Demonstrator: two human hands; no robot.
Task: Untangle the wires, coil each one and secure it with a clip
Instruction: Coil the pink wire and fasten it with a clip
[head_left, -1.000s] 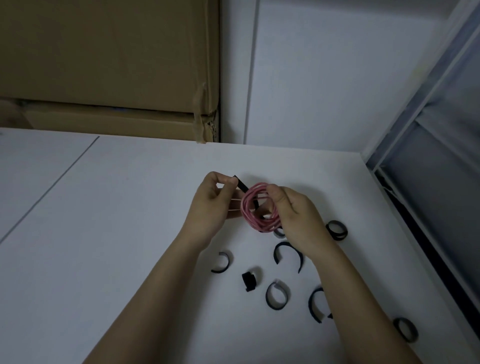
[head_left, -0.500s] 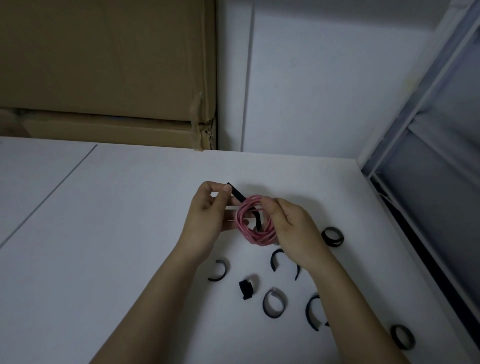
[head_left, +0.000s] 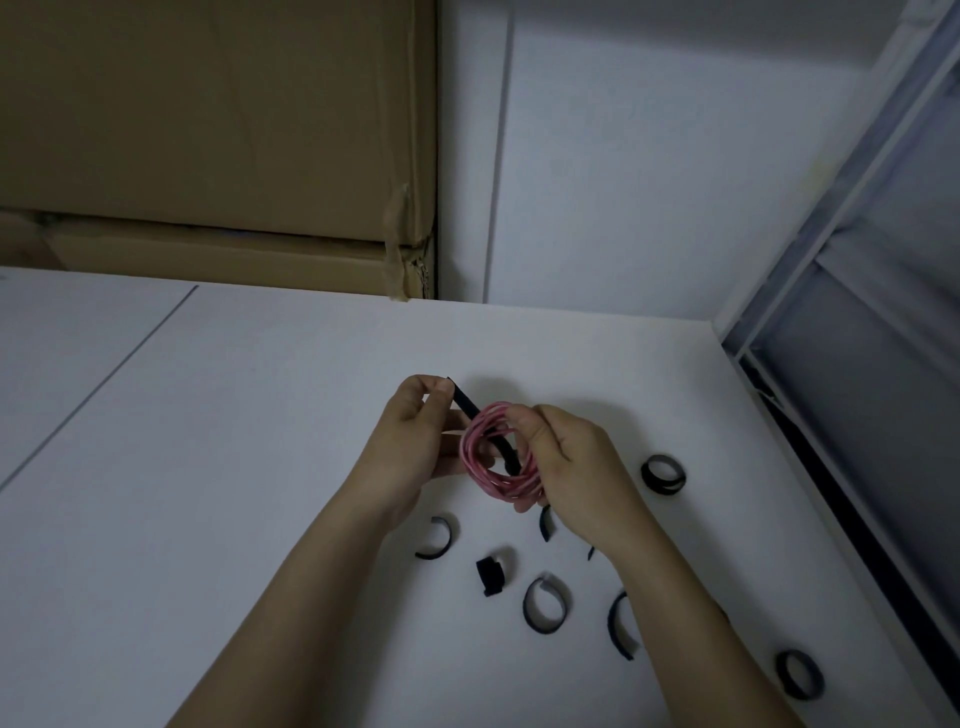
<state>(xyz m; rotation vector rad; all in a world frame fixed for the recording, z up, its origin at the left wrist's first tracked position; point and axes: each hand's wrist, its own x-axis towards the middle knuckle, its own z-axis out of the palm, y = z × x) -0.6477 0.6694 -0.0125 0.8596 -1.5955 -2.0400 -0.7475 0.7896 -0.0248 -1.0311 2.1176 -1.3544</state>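
Observation:
A pink wire coil (head_left: 488, 467) is held above the white table (head_left: 234, 467). My right hand (head_left: 566, 467) grips the coil's right side. A black strap clip (head_left: 470, 408) runs through the coil's middle, and my left hand (head_left: 415, 441) pinches its upper end between thumb and forefinger. The strap's lower part is partly hidden behind the coil and my right fingers.
Several loose black strap clips lie on the table below and right of my hands, such as a curled one (head_left: 544, 605), a ring (head_left: 663, 473) and another (head_left: 799, 674) near the right edge. Cardboard boxes (head_left: 208, 156) stand behind the table. A window frame (head_left: 831, 364) borders the right.
The view has shifted slightly. My left hand has pulled the strap's end a little up and left; the right hand keeps its grip on the coil.

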